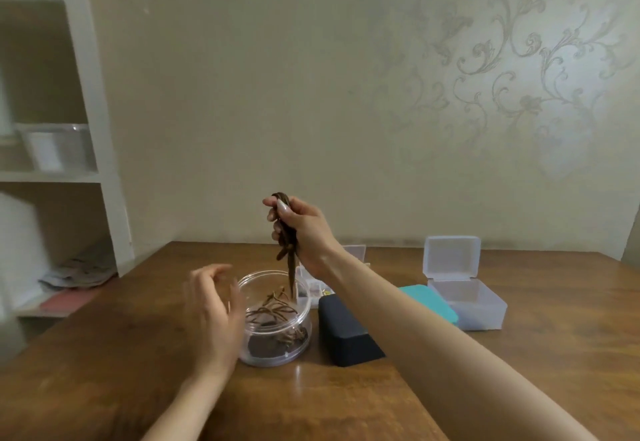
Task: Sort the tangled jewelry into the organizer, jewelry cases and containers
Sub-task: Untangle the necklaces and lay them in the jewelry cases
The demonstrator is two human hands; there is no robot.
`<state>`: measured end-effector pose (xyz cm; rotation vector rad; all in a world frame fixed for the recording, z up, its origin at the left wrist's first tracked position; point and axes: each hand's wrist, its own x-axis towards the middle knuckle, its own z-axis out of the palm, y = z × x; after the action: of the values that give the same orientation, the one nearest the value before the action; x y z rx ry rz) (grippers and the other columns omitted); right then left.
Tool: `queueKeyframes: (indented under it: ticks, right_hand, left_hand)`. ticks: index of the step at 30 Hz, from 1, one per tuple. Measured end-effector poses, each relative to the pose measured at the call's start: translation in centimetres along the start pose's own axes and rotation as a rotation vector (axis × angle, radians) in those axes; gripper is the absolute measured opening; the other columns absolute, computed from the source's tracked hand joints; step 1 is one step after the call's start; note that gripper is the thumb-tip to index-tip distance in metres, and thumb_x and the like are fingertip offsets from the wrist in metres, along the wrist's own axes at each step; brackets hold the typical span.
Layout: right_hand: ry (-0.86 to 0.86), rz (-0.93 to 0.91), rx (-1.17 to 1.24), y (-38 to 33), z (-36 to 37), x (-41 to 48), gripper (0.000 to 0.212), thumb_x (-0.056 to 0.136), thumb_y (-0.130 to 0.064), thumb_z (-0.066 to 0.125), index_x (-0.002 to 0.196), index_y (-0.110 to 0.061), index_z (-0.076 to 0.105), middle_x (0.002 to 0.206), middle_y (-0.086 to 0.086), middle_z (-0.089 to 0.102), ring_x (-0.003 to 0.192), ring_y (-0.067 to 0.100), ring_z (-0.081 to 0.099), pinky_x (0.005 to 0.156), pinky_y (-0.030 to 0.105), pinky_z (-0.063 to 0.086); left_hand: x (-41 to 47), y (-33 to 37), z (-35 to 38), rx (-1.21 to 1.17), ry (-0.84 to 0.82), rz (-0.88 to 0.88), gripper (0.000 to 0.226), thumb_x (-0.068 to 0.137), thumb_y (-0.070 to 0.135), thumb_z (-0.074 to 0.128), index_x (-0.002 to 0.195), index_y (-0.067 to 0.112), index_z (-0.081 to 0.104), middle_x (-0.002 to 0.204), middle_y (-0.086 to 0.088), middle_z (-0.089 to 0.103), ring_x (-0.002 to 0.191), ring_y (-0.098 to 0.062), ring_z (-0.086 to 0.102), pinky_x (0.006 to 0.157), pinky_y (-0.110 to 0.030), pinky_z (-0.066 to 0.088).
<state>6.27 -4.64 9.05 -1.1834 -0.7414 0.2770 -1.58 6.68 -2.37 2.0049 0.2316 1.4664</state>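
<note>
Straight below the grip is the bit that matters. The right hand (304, 229) is pinching the top of a tangled brown cord bundle (289, 262) between thumb and curled fingers. The cords hang pretty much vertical, and their lower ends dip into the round clear container (264, 359), where more loops lie coiled. So the long axis runs down from the grip into the tub.

The left hand (211, 305) hovers below and left of the grip, just beside the container wall. Its fingers are loosely spread and hold nothing; can't tell if it touches. It's nearer the loose ends, so I'd guess it steadies the tub or teases strands apart. A black case (346, 333) sits below-right of the grip.
</note>
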Motion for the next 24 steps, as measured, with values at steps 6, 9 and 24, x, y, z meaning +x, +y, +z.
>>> queueKeyframes:
  ticks: [6,9,24]
  right_hand:
    - [-0.189,0.179,-0.799,3.8,1.3,1.6,0.019,0.098,-0.012,0.048,0.097,-0.004,0.065,0.069,-0.002,0.055,0.059,0.007,0.047,0.054,0.016,0.038]
    - [-0.466,0.316,-1.248,5.8,1.3,1.1,0.022,0.095,-0.014,0.051,0.111,-0.005,0.063,0.094,0.009,0.065,0.077,0.017,0.057,0.066,0.025,0.044]
    - [0.056,-0.575,-1.056,0.6,-1.2,-3.5,0.010,0.089,-0.024,0.059,0.090,-0.018,0.067,0.071,-0.013,0.063,0.057,0.002,0.056,0.058,0.020,0.046]
  left_hand:
    - [0.5,-0.6,1.0,-0.127,-0.195,-0.413,0.027,0.095,0.018,0.050,0.122,0.015,0.049,0.123,-0.003,0.058,0.110,-0.019,0.055,0.091,-0.036,0.047]
    - [0.9,-0.1,0.8,-0.101,-0.200,-0.474,0.022,0.098,0.015,0.044,0.118,0.013,0.052,0.118,-0.005,0.061,0.106,-0.022,0.058,0.091,-0.038,0.047]
    - [2.2,0.2,-0.7,0.310,-0.325,-0.482,0.028,0.099,0.022,0.043,0.091,0.012,0.068,0.084,-0.005,0.067,0.075,-0.020,0.060,0.064,-0.030,0.046]
